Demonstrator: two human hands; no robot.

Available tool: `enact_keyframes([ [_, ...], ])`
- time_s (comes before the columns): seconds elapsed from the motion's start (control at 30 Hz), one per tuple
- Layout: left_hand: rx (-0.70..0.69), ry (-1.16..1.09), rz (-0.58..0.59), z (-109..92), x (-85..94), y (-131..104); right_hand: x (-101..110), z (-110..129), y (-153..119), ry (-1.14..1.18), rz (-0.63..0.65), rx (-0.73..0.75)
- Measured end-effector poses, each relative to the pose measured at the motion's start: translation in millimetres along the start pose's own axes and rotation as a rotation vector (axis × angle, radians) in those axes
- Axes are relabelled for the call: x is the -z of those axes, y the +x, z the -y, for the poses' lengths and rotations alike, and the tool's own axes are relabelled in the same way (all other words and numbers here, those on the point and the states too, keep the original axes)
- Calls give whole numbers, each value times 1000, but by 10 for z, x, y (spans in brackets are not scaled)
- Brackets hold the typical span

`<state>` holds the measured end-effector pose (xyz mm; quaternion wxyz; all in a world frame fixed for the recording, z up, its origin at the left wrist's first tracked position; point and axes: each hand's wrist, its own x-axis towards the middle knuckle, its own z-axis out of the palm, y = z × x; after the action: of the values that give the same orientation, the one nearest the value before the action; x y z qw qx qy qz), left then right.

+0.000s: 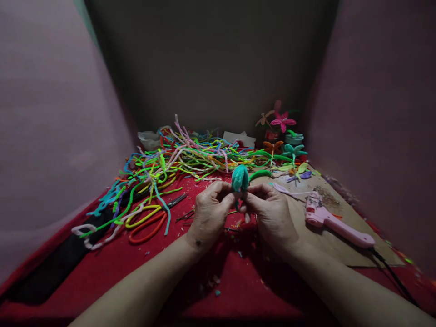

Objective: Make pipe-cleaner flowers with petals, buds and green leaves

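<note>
Between my two hands is a teal fuzzy pipe cleaner piece [240,178], bent into rounded loops that stand up above the fingertips. My left hand [213,209] pinches its lower left side with thumb and forefinger. From the other side, my right hand [270,213] grips its base, with the thumb near the left one. The ends of the piece are mostly hidden by the fingers. Both hands are held over the red cloth [218,272], close together.
A heap of coloured pipe cleaners [190,156] lies behind. Scissors [150,222] with red and yellow handles rest at left, near a black strip [51,272]. At right, a pink glue gun [337,222] with a cord lies on a board [361,254]. Finished pipe cleaner flowers [283,121] stand behind.
</note>
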<state>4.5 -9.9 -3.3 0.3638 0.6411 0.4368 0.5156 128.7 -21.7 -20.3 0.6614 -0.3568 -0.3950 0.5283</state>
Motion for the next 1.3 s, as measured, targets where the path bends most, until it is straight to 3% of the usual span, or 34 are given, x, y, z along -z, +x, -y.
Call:
enact_keyframes([
  [0.8,238,-327,173,-19,61,92,27,-10,-82,-470,59,185],
  [1.1,210,-302,206,-40,73,78,55,87,-23,-281,153,18],
  [1.3,102,-173,203,-10,96,32,80,97,23,-151,261,-67],
])
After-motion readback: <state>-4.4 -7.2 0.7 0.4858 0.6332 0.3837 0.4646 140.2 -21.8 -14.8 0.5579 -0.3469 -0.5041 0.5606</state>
